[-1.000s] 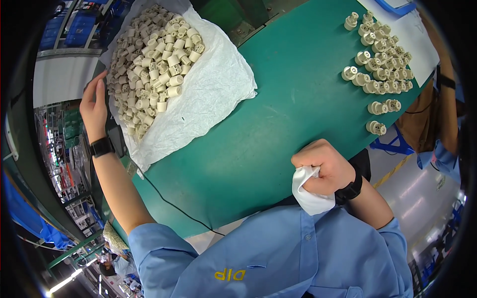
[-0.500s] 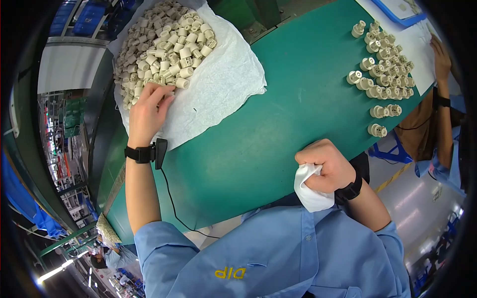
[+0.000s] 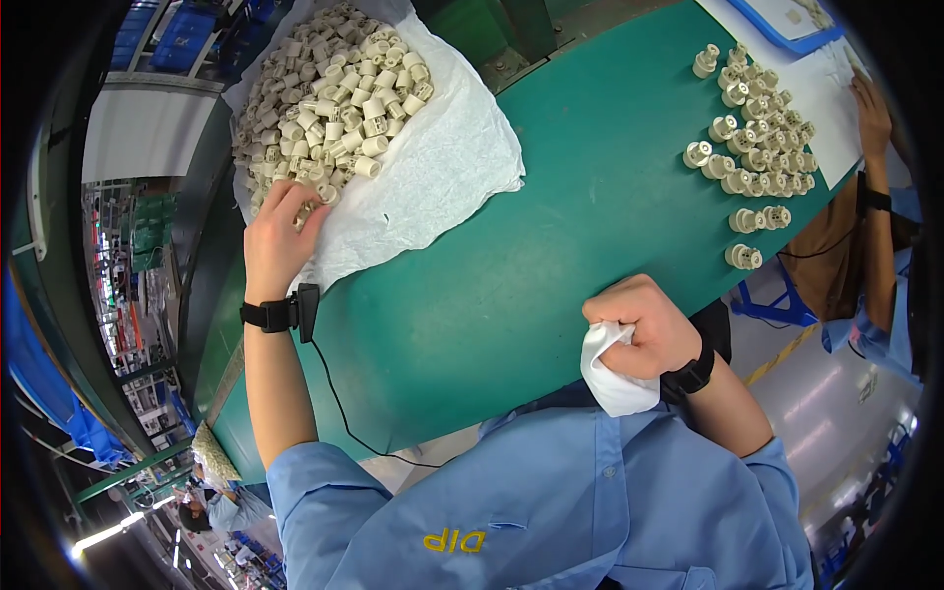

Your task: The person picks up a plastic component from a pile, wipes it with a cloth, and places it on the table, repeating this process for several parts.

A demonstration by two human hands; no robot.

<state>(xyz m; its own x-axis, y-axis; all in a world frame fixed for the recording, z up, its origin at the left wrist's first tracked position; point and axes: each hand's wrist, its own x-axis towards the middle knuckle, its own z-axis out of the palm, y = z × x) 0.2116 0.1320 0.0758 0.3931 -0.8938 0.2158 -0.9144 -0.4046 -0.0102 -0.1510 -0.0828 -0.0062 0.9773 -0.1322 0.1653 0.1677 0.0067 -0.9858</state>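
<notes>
My left hand (image 3: 275, 241) is at the near edge of a heap of small beige plastic cylinders (image 3: 344, 108), which lies on a white sheet. Its thumb and fingers are curled around a beige plastic part (image 3: 304, 214), mostly hidden by the fingers. My right hand (image 3: 649, 324) is closed in a fist over the table's near side. A white cloth (image 3: 621, 379) is gripped in it and hangs below the fingers.
Rows of beige flanged parts (image 3: 762, 147) stand at the green table's (image 3: 462, 305) right end. Beyond them are white paper (image 3: 787, 84) and a blue tray (image 3: 787, 39). Another person's hand (image 3: 870, 123) rests there. A cable (image 3: 339, 403) runs from my left wristband.
My left hand has drawn slightly left and down along the heap's near edge, its fingers curling around a part. My right hand stays in place with the cloth.
</notes>
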